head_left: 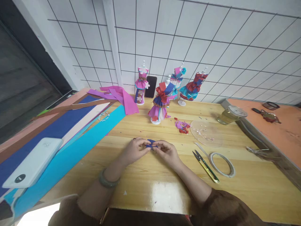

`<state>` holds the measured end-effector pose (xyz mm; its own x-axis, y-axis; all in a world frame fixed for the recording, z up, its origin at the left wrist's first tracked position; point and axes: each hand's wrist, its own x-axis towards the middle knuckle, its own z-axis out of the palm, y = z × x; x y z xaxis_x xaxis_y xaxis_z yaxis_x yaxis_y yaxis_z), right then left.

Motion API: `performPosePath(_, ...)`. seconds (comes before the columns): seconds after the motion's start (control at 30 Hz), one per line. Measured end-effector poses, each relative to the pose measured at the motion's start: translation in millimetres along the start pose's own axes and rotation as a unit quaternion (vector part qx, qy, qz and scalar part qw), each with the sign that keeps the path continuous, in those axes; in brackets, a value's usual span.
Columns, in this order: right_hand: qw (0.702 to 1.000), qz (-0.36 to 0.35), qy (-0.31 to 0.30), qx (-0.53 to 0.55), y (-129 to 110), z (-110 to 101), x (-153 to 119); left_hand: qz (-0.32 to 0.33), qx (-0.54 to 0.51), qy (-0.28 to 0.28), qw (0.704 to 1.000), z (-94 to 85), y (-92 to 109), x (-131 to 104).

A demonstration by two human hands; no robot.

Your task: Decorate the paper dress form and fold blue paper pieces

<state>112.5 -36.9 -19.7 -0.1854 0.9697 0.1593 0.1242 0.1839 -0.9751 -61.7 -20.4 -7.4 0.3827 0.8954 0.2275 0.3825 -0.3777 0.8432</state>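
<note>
Both hands meet over the middle of the wooden table, pinching a small piece of dark blue crepe paper [151, 143] between them. My left hand [135, 150] has thumb and fingers closed on its left side, and my right hand [168, 153] closes on its right side. The fingers cover part of the paper. Beyond the hands stands a small dress form [160, 102] in a red, blue and pink paper dress. Thread snips [205, 166] with yellow-green handles lie right of my right hand, beside a roll of white tape [222, 164].
More dressed forms [142, 83] stand along the tiled wall near a dark phone [150, 87]. Coloured paper strips [94, 138] and a white power bank [33, 161] lie left. Paper scraps [182, 126], a clear dish [204, 142] of small beads and a lidded glass [231, 115] lie right.
</note>
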Motion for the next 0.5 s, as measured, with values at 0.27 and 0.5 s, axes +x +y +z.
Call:
performPosePath(0.27,0.997,-0.033,-0.005,-0.074,1.6,-2.6,-0.9,0.038,0.028,-0.004,0.999,-0.3,-4.2,0.2)
performPosePath(0.5,0.995,-0.041,0.008,-0.087,5.1,-4.1,-0.2,0.011,0.003,-0.004,1.0,-1.2,-3.9,1.6)
